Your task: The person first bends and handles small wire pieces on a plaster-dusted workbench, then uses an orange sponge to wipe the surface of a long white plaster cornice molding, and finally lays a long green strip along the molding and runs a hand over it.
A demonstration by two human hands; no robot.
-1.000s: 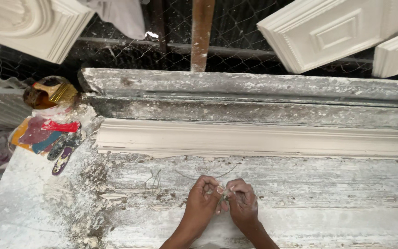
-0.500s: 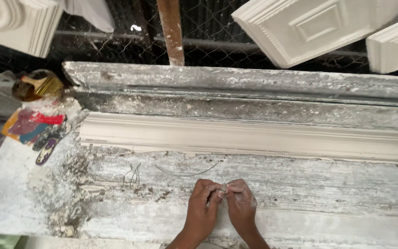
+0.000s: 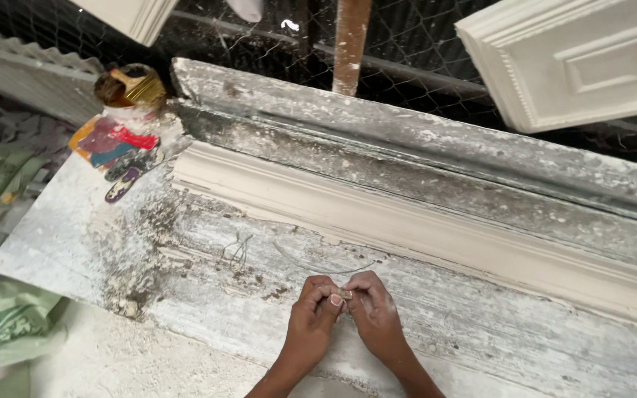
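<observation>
Seen from above, a long workbench point(image 3: 481, 346) crusted with dried white plaster fills most of the view, running from upper left to lower right. Along its far side lies a long cream plaster cornice moulding point(image 3: 422, 225), resting against a grey, plaster-caked mould rail point(image 3: 407, 136). Behind it, a white panelled plaster casting point(image 3: 576, 63) leans against wire mesh at upper right. At the bench's left end sit a colourful paint-smeared rag point(image 3: 108, 140) and a small dark pot point(image 3: 123, 85). Near the bottom centre, the left hand point(image 3: 312, 317) and right hand point(image 3: 374, 313) meet fingertip to fingertip, both pinched closed on a thin wire point(image 3: 326, 267) that curves away across the bench toward the moulding.
</observation>
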